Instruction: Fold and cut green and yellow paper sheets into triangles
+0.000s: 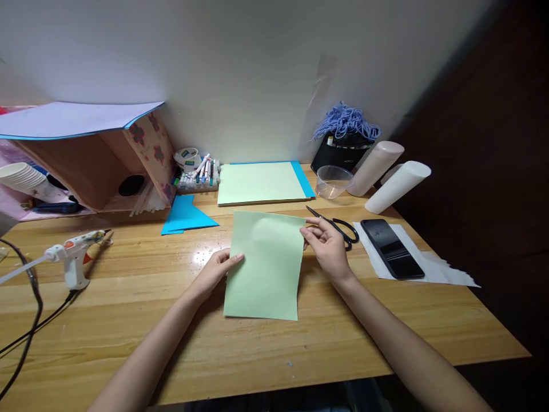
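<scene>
Single head-worn camera looked from above and near side of pale green rectangular paper sheet [265,274], facing forward and down. Sheet lay near view's middle, at close range; wide view took in light-brown wooden tabletop [240,355] around sheet, plain grey wall [240,74] beyond it.

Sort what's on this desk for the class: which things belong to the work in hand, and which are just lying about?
Work in hand:
green sheet, held by left hand and right hand
paper stack, probably, topped with similar green
scissors, perhaps, beside the right hand

Seemingly just lying about:
phone
glue gun
markers
plastic tub
</scene>
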`<control>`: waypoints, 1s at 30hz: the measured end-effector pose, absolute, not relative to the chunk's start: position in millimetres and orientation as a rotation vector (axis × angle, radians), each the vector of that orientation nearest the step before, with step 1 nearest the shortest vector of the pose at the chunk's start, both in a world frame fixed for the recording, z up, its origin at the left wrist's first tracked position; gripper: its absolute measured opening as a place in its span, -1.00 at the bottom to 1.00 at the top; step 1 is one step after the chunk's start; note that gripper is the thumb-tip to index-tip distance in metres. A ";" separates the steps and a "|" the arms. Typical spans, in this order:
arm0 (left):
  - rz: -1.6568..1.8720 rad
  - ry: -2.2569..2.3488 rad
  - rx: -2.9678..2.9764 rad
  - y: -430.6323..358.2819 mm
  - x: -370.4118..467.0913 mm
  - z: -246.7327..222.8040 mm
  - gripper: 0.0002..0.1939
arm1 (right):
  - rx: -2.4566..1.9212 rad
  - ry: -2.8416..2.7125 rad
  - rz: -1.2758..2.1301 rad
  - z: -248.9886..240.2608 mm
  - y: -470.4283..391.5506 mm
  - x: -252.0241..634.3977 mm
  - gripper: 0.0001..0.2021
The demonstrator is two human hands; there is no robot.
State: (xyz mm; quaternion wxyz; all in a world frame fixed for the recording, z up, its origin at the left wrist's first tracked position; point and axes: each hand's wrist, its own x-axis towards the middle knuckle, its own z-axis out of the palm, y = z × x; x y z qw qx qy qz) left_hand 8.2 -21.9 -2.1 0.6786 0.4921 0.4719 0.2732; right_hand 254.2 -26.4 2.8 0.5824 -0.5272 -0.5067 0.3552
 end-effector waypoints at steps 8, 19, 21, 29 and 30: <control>0.752 1.198 1.071 -20.3 9.9 -6.2 -0.62 | -1.312 -1.334 1.049 2.3 -18.1 264.4 -0.65; 0.937 1.262 0.936 -15.7 5.5 -15.0 -0.62 | -2.293 -1.879 0.322 -15.4 3.9 360.8 -0.71; 0.958 1.245 0.935 -15.6 5.8 -16.6 -0.60 | -2.329 -1.883 0.288 -19.4 5.3 363.6 -0.75; 1.059 1.323 1.006 -14.6 4.6 -15.6 -0.58 | -2.071 -1.491 0.536 -19.9 3.5 321.3 -0.78; 1.074 1.340 1.025 -14.8 4.5 -15.1 -0.58 | -1.936 -1.361 0.735 -16.4 0.0 308.0 -0.76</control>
